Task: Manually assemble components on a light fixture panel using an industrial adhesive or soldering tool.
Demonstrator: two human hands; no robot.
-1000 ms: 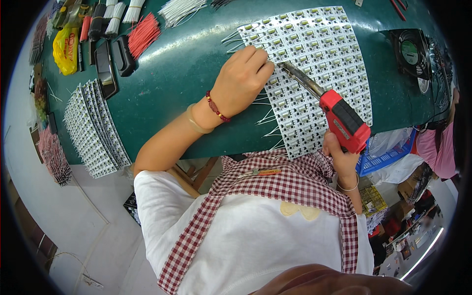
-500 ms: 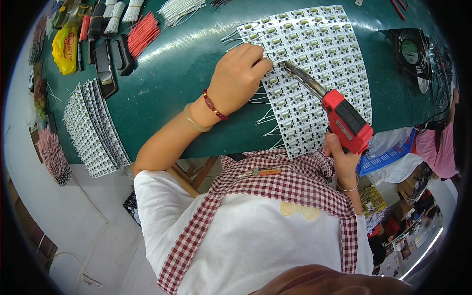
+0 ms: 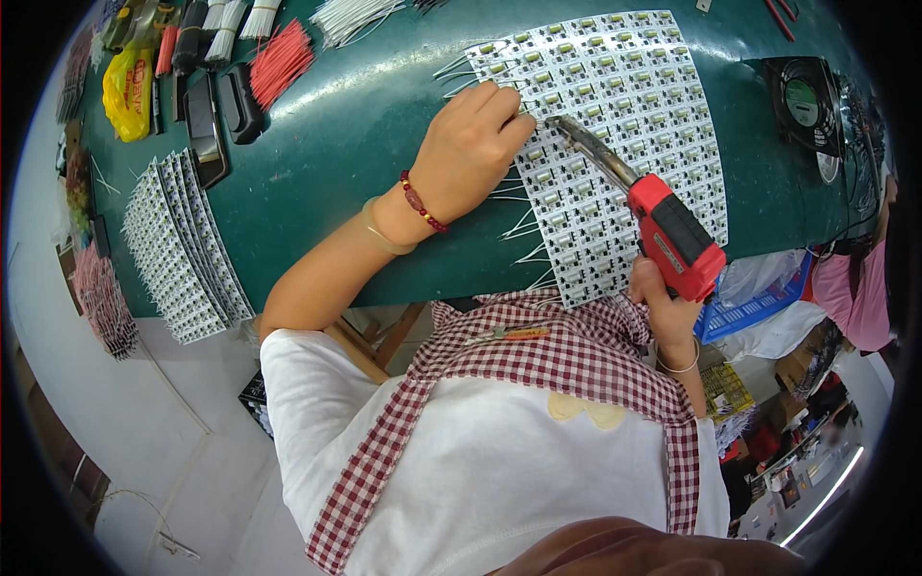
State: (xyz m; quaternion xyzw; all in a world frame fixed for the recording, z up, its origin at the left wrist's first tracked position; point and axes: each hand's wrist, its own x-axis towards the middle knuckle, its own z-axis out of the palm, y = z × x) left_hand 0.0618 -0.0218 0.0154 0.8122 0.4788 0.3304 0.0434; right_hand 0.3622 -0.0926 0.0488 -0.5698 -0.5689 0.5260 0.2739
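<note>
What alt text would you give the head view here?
A person's right hand holds a red soldering gun with its tip on a white panel of small circuit boards, while the left hand presses on the panel's edge. The panel lies on a green table.

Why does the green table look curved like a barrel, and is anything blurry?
Head view: the fisheye lens bends the table edge toward the black rim; the left hand and red soldering gun look sharp; soft glare streaks the tabletop; the far edges smear.
</note>
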